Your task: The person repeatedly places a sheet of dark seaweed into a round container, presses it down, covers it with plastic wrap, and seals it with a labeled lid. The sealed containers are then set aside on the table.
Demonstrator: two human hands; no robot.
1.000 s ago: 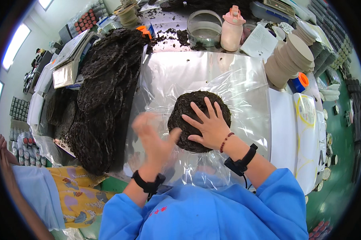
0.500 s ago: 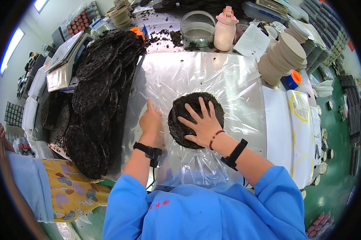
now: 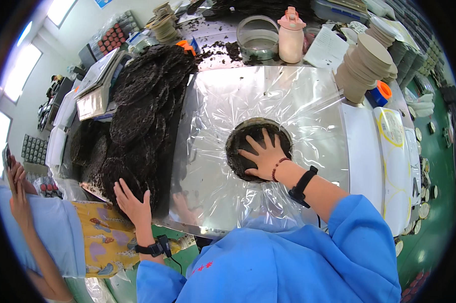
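Observation:
A round dark cake of pressed leaves (image 3: 248, 144) lies on a clear plastic sheet (image 3: 283, 96) spread over a shiny metal table. My right hand (image 3: 262, 156) lies flat on top of the cake, fingers spread. My left hand (image 3: 131, 198) has its fingers spread on the near end of a big pile of dark round cakes (image 3: 142, 106) at the left of the table. Both wrists wear black bands, and my sleeves are blue.
Stacks of tan round discs (image 3: 364, 63) stand at the back right beside an orange-capped blue item (image 3: 380, 93). A glass ring dish (image 3: 258, 38) and a pink bottle (image 3: 291, 35) stand at the back. A weighing scale (image 3: 99, 83) is far left. Another person's hands (image 3: 15, 182) are at the left edge.
My left hand has left the plastic sheet beside the cake and moved left onto the pile of dark cakes. My right hand has stayed pressed on the cake.

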